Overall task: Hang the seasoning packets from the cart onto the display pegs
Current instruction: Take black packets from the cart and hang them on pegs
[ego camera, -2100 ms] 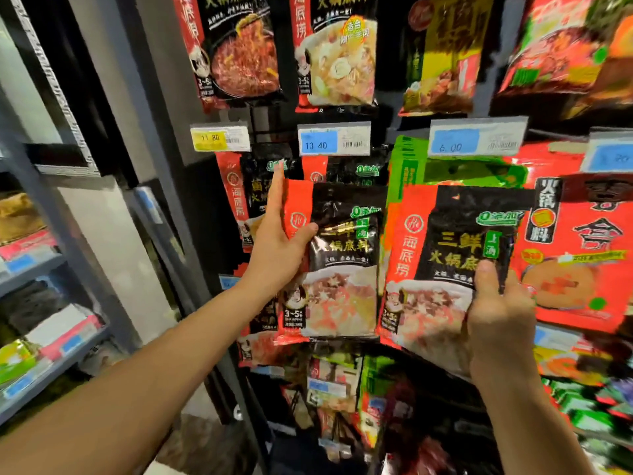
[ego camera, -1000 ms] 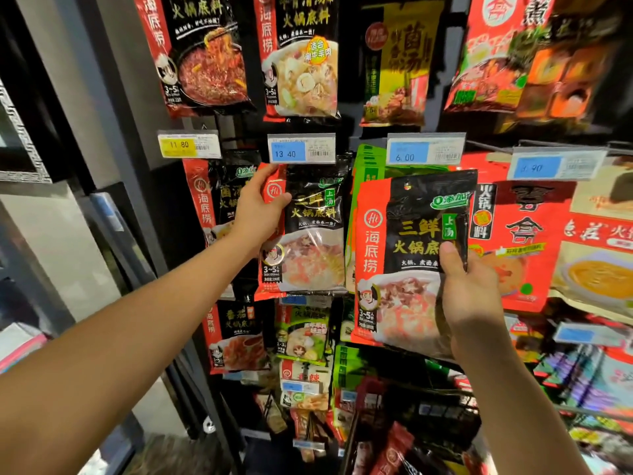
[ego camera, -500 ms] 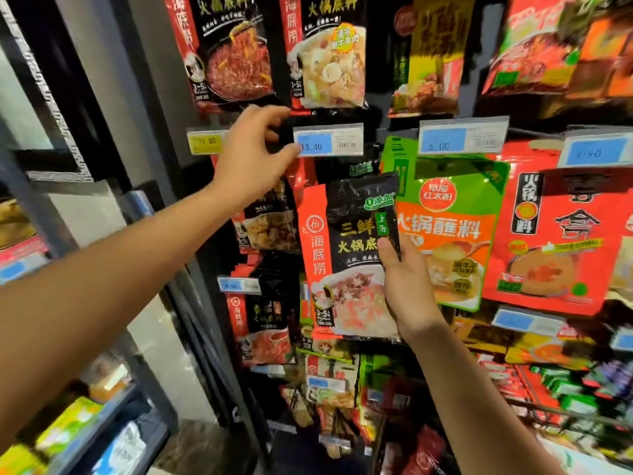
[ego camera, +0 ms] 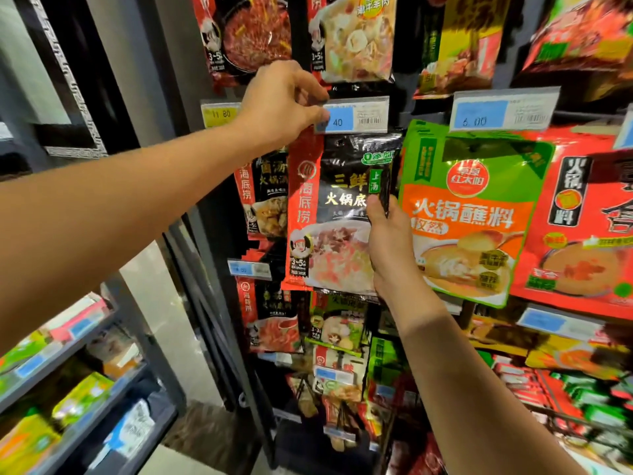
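The left hand (ego camera: 281, 104) has come up from the row below to the price tag (ego camera: 363, 113), its fingers (ego camera: 308, 80) pinching the tag's left end. The right hand (ego camera: 387, 248) has swung the black-and-red seasoning packet (ego camera: 329, 214) across, gripping its right edge. It now sits just under that tag, punched hole near the peg, which the tag hides. Hanging looks close. A green packet (ego camera: 469, 214) hangs just beside it, and grey shelves (ego camera: 68, 341) of goods stand to the left.
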Demonstrator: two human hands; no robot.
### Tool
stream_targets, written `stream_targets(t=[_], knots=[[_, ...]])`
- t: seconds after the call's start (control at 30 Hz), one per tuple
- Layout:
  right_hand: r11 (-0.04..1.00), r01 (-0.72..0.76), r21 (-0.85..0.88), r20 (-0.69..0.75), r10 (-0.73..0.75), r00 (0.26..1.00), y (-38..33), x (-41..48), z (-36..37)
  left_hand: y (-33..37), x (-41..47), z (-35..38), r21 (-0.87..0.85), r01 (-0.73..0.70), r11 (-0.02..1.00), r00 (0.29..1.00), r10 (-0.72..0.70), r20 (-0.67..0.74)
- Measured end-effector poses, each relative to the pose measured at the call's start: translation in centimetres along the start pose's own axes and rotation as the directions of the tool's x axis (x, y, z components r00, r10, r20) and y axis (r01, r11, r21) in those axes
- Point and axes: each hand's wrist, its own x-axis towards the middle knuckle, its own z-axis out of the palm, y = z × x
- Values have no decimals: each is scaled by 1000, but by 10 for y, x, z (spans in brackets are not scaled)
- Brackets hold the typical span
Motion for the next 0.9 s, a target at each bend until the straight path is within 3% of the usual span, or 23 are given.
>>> stream_targets(t=[0.27,0.73,0.9], knots=[[1000,16,-13,-35,-17,999,-10,14,11,1,0,-1,-28,15,999,1000,-15,11],[993,-113,-28,-66,111,992,-8,10,0,0,-2,0,-72,48,996,998,-46,30],[996,-47,-71,-14,46,999,-8,3,-5,1,-2,-1,-59,42,997,999,-40,31]])
